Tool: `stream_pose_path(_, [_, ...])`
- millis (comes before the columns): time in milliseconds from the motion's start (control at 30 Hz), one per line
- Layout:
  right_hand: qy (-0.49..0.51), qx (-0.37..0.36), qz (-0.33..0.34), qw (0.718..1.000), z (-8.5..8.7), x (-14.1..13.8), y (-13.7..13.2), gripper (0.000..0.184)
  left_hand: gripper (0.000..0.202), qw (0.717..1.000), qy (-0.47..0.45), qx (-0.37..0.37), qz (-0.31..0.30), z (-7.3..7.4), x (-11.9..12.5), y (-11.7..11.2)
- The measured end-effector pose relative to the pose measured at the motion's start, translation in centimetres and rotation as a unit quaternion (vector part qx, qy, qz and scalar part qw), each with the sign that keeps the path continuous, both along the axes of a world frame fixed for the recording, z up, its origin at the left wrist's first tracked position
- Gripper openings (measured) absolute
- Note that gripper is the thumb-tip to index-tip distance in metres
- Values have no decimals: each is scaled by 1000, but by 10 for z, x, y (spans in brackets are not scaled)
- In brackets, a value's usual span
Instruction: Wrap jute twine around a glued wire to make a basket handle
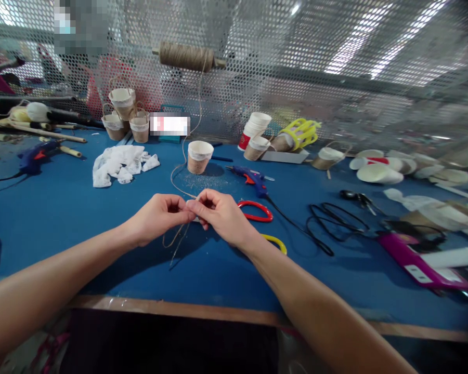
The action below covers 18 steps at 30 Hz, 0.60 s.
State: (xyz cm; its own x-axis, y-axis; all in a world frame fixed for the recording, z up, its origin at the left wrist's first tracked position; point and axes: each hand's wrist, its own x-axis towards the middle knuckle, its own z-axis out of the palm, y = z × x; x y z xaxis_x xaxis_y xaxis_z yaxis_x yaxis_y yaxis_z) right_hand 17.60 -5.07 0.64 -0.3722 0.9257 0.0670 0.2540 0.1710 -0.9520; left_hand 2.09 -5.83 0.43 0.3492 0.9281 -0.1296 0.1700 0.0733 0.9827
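Mid-frame, left hand (156, 217) and right hand (223, 215) pinch twine (172, 177); seemingly light and limp, it likely suits pinching near loose ends.

"What sort of place is this?"

"A craft workshop, it seems. The blue workbench (62, 223) carries two hot-glue guns (258, 184), and small handled pots (121, 98) sit stacked toward the back."

"What's behind the bench?"

"A perforated metal screen (276, 96), with a spool of twine (185, 56) mounted on a rod (220, 63) before it."

"Any raw stock?"

"Sticks (64, 136) lying together at the left, paper cups (259, 122) nested near the screen."
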Motion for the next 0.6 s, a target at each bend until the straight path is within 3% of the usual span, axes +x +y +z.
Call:
stream_pose_path(133, [85, -49, 53, 994, 0, 1, 2, 25, 20, 995, -68, -65, -35, 5, 0, -1])
stream_pose_path(267, [89, -68, 57, 992, 2, 2, 2, 24, 19, 989, -108, -91, -54, 8, -2, -1])
stream_pose_path(600, [10, -13, 21, 1000, 1, 4, 2, 27, 18, 999, 31, 24, -27, 9, -2, -2])
